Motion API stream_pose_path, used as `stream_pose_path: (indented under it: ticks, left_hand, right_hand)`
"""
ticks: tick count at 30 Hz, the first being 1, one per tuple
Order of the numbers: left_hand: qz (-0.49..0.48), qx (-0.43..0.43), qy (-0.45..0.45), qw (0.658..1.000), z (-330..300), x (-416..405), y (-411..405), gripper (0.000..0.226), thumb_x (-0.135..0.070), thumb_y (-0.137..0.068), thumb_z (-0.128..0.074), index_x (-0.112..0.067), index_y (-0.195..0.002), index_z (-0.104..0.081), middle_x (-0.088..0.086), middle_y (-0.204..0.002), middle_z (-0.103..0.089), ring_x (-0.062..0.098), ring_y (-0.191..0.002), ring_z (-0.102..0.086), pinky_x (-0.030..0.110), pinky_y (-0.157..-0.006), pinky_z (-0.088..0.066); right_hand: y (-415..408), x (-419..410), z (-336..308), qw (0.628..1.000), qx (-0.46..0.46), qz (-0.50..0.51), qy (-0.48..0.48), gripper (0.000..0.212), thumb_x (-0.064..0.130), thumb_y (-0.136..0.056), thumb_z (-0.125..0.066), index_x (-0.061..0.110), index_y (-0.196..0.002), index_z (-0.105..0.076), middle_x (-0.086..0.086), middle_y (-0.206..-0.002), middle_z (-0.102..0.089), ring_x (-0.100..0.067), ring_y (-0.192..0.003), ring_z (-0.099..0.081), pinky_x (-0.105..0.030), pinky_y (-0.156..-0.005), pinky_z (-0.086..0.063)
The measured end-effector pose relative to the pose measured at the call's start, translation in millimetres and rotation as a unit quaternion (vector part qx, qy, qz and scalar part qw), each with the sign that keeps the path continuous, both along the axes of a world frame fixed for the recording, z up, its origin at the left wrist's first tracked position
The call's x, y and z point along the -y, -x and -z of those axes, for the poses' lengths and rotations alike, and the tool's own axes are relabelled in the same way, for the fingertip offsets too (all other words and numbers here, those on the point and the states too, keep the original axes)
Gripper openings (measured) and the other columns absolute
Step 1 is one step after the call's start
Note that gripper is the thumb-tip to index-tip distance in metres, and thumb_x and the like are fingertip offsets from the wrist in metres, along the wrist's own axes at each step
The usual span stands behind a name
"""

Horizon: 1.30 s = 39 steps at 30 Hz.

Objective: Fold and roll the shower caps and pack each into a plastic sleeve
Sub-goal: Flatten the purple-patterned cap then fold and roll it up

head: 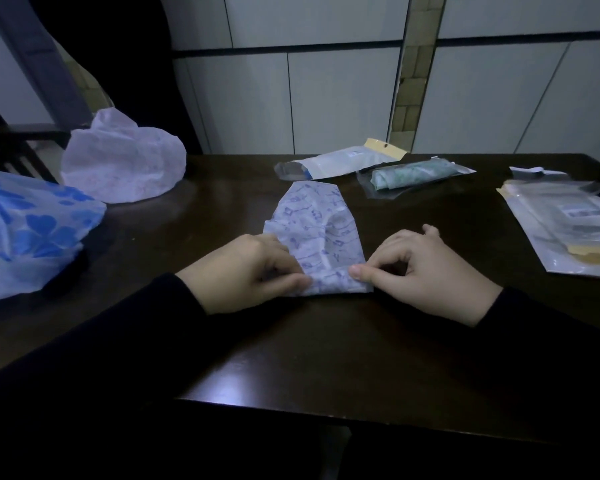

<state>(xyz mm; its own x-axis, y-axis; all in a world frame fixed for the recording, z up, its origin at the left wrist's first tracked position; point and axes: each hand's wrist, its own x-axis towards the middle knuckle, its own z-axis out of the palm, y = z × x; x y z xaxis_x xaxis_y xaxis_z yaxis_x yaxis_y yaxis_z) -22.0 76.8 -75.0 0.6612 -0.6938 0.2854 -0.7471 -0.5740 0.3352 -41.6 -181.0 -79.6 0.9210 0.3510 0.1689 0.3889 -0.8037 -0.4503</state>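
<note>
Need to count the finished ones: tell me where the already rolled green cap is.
In the head view, the rolled green cap lies inside a clear sleeve at the table's far side, right of centre, just beside the white sleeve with the tan header.

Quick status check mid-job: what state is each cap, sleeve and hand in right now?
Blue-patterned white shower cap: folded flat, near edge being rolled.
Left hand: grip pinching cap's near edge.
Right hand: pinching same edge.
Green rolled cap in clear plastic sleeve: packed.
White sleeve with tan header: lying flat.
Pink-printed cap: unfolded, puffed.
Blue-hearts cap: unfolded.
</note>
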Motion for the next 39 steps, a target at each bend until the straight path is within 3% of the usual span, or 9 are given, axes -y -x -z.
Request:
stream_pose_path:
  ticks: [8,12,15,20,24,28,32,37,39]
  left_hand:
    - [-0.094,-0.073,-0.017,0.993,1,7,-6,0.02,-0.049,-0.088,-0.059,-0.038,-0.071,-0.06,-0.018,-0.061,-0.059,0.0,-0.061,-0.054,0.019,-0.061,-0.04]
    - [-0.109,-0.065,0.003,0.992,1,10,-5,0.019,-0.049,-0.085,-0.063,-0.032,-0.085,-0.057,-0.014,-0.063,-0.065,0.003,-0.062,-0.059,0.029,-0.066,-0.05]
    - [-0.095,0.019,-0.004,0.995,6,9,-3,0.025,-0.058,-0.084,-0.056,-0.033,-0.085,-0.055,-0.017,-0.071,-0.058,0.004,-0.066,-0.055,0.031,-0.063,-0.05]
    - [-0.02,0.177,0.009,0.984,16,4,-6,0.029,-0.046,-0.09,-0.057,-0.023,-0.084,-0.074,-0.009,-0.084,-0.062,0.016,-0.077,-0.058,0.032,-0.063,-0.051]
    - [0.025,0.099,0.03,0.994,14,-10,-10,0.035,-0.053,-0.082,-0.064,-0.025,-0.094,-0.079,-0.011,-0.084,-0.067,0.002,-0.079,-0.05,0.018,-0.074,-0.044]
    - [0.015,0.032,0.053,0.998,14,-12,-12,0.038,-0.055,-0.071,-0.073,-0.027,-0.096,-0.078,-0.013,-0.081,-0.064,0.004,-0.078,-0.054,0.017,-0.073,-0.043]
    - [-0.003,0.013,0.056,0.998,11,-12,-12,0.032,-0.052,-0.078,-0.069,-0.026,-0.094,-0.079,-0.016,-0.077,-0.062,0.004,-0.073,-0.057,0.017,-0.069,-0.044]
    - [-0.059,-0.031,0.046,0.997,2,-14,-16,0.033,-0.058,-0.083,-0.06,-0.029,-0.08,-0.076,-0.01,-0.066,-0.066,0.012,-0.061,-0.06,0.035,-0.064,-0.051]
    - [-0.101,-0.072,0.037,0.992,-1,-12,-19,0.035,-0.062,-0.081,-0.06,-0.031,-0.079,-0.076,-0.013,-0.067,-0.069,0.008,-0.063,-0.062,0.028,-0.063,-0.049]
  right_hand:
    - [3,-5,6,0.997,0.047,0.054,-0.004,0.029,0.065,-0.077,-0.056,0.04,-0.064,-0.062,0.018,-0.087,-0.051,0.001,-0.091,-0.047,-0.037,-0.102,-0.022]
    - [5,-6,2,0.993,0.107,0.042,0.012,0.023,0.061,-0.077,-0.059,0.04,-0.082,-0.055,0.02,-0.092,-0.051,0.001,-0.09,-0.048,-0.037,-0.099,-0.032]
    - [5,-7,-2,0.992,0.116,-0.024,0.044,0.02,0.056,-0.079,-0.053,0.046,-0.092,-0.064,0.028,-0.095,-0.056,0.0,-0.097,-0.049,-0.045,-0.11,-0.021]
    - [1,-5,-9,0.99,0.076,-0.055,0.105,0.047,0.068,-0.078,-0.036,0.043,-0.096,-0.071,0.029,-0.098,-0.063,0.002,-0.101,-0.049,-0.048,-0.115,-0.007]
    - [2,-2,-9,0.987,0.066,-0.078,0.125,0.063,0.083,-0.064,-0.035,0.046,-0.103,-0.068,0.024,-0.092,-0.06,0.0,-0.099,-0.049,-0.046,-0.115,-0.005]
    - [-5,-2,-9,0.992,0.04,-0.073,0.094,0.055,0.079,-0.065,-0.041,0.047,-0.1,-0.068,0.025,-0.086,-0.058,0.003,-0.095,-0.05,-0.04,-0.113,-0.013]
    - [-3,-2,-11,0.994,0.035,-0.076,0.069,0.044,0.071,-0.075,-0.045,0.044,-0.099,-0.072,0.022,-0.079,-0.06,0.002,-0.083,-0.054,-0.015,-0.078,-0.034]
    - [-10,-6,-12,0.999,-0.042,0.006,0.007,0.038,0.066,-0.078,-0.051,0.039,-0.089,-0.075,0.015,-0.072,-0.068,0.002,-0.07,-0.061,-0.025,-0.063,-0.054]
    - [-16,-12,-16,0.996,-0.078,0.031,0.002,0.035,0.062,-0.081,-0.057,0.032,-0.081,-0.076,0.009,-0.069,-0.069,-0.005,-0.066,-0.063,-0.03,-0.064,-0.055]
